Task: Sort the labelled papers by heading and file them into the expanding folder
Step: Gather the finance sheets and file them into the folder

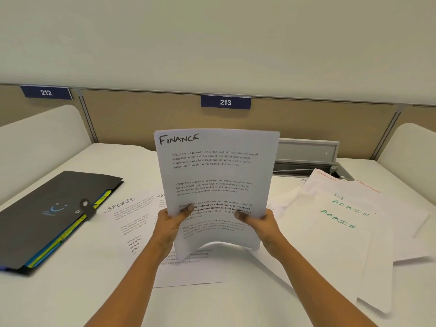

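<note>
We find the FINANCE stack [217, 175] held upright at centre, heading facing us, its lower edge bowed at the desk [212, 308]; we cannot confirm contact. The left hand [168, 223] and right hand [264, 224] each pinch a side edge, thumbs on the face. In our judgement this is to read the heading and square the sheets. SPORTS sheets [127, 218] lie flat at 8 o'clock of the stack. The folder [47, 208] lies at 9 o'clock, flap down; it needs opening before filing. An ADMIN pile [330, 227] lies at 3 o'clock.

Left hand [168, 224] and right hand [265, 224] are bare
</note>
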`<act>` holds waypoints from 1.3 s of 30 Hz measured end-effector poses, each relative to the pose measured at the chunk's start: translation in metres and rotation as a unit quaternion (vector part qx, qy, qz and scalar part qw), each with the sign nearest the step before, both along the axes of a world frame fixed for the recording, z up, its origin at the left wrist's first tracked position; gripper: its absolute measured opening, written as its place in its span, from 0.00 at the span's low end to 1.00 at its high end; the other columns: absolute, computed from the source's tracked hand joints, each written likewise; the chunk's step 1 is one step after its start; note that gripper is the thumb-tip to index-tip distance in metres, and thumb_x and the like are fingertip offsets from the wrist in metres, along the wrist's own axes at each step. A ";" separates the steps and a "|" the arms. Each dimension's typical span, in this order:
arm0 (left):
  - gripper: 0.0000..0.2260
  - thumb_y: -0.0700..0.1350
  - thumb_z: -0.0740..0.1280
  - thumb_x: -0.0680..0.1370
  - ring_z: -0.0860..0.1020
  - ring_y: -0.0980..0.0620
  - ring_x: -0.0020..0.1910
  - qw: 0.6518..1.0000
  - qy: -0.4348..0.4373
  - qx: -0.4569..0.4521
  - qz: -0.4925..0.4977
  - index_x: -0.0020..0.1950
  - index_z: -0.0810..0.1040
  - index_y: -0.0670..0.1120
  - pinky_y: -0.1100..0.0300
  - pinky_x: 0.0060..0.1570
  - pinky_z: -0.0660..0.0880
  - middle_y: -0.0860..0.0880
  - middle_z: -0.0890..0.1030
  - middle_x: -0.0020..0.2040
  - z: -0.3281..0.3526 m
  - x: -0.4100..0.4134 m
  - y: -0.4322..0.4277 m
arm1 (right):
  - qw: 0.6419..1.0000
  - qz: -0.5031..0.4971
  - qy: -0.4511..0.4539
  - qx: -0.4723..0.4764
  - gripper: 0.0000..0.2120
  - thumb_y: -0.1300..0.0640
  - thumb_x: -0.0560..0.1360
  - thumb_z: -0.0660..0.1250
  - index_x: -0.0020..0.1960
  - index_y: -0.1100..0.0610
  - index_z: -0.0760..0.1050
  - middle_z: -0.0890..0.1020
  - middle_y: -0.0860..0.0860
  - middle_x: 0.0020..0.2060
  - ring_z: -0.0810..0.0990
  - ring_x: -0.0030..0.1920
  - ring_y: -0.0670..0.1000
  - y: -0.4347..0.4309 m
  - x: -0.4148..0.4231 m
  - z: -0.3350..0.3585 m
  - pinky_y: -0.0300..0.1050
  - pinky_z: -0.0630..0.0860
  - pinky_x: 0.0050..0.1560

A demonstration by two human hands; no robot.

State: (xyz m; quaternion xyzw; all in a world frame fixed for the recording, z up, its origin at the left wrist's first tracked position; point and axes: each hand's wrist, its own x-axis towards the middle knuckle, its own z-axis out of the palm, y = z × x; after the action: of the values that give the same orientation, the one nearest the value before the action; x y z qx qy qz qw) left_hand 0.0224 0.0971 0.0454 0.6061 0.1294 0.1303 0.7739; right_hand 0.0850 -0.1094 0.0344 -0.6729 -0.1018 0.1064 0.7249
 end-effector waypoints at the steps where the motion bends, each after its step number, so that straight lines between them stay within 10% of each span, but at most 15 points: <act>1: 0.05 0.39 0.68 0.74 0.83 0.50 0.40 1.000 0.001 0.005 0.002 0.46 0.80 0.48 0.52 0.42 0.79 0.53 0.85 0.37 0.002 0.001 0.002 | 1.000 0.000 0.001 0.004 0.13 0.57 0.66 0.75 0.50 0.52 0.81 0.85 0.51 0.48 0.82 0.49 0.55 0.001 0.002 0.003 0.45 0.79 0.46; 10: 0.04 0.39 0.67 0.75 0.83 0.48 0.39 0.997 0.071 0.022 0.004 0.49 0.79 0.44 0.53 0.38 0.81 0.46 0.84 0.44 0.014 -0.005 0.047 | 0.997 0.062 0.024 -0.036 0.14 0.56 0.77 0.64 0.62 0.58 0.74 0.83 0.54 0.54 0.83 0.52 0.56 0.031 0.012 0.020 0.56 0.79 0.55; 20: 0.08 0.36 0.66 0.76 0.81 0.50 0.36 0.980 0.138 0.055 0.132 0.53 0.77 0.45 0.62 0.34 0.78 0.45 0.82 0.43 0.001 -0.035 0.131 | 0.992 0.095 0.065 -0.046 0.12 0.59 0.77 0.64 0.60 0.59 0.75 0.83 0.56 0.50 0.84 0.44 0.54 0.101 0.007 0.000 0.46 0.82 0.41; 30: 0.10 0.38 0.64 0.76 0.80 0.44 0.50 0.880 0.176 0.238 0.371 0.55 0.80 0.41 0.51 0.58 0.75 0.40 0.82 0.52 -0.024 -0.066 0.232 | 0.991 0.091 0.092 -0.042 0.12 0.58 0.77 0.64 0.59 0.58 0.75 0.83 0.55 0.50 0.83 0.47 0.57 0.150 0.010 -0.018 0.51 0.82 0.44; 39: 0.24 0.56 0.55 0.81 0.50 0.51 0.77 0.830 0.247 0.488 0.116 0.75 0.60 0.48 0.49 0.73 0.42 0.47 0.59 0.76 -0.063 -0.042 0.228 | 0.993 0.047 0.103 -0.014 0.10 0.59 0.77 0.64 0.57 0.59 0.75 0.83 0.55 0.48 0.82 0.46 0.57 0.163 0.021 -0.020 0.50 0.82 0.42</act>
State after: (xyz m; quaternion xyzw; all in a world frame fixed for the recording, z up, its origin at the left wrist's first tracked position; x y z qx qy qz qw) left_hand -0.0196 0.3249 -0.0177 0.8973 0.3047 0.1111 0.2996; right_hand 0.1057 0.0538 0.0140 -0.6626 -0.0567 0.2106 0.7165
